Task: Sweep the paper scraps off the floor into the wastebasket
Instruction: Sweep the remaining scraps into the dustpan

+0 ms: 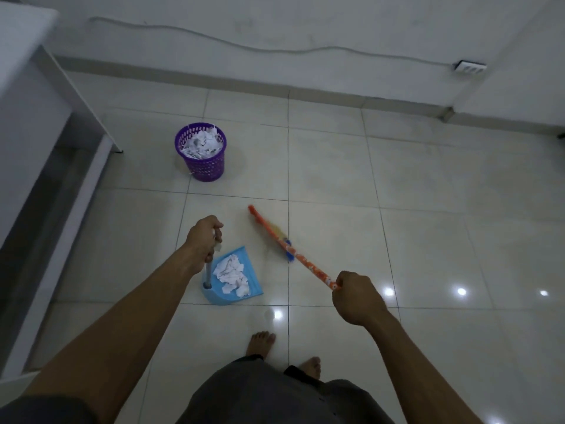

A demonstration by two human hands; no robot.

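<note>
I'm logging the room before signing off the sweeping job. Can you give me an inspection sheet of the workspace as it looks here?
Surface: pale glossy tiled floor; no loose scraps seen on it.
Job's things: purple wastebasket, upright, heaped with paper scraps; blue dustpan holding more of them; orange broom, blurred, right of the dustpan.
Clutter: nothing seen.
Grippers: left hand grips the dustpan's upright handle; right hand grips the broom's near end.
Cables: one cable runs along the wall to a socket.
Surroundings: white furniture at left; bare feet at bottom.
</note>
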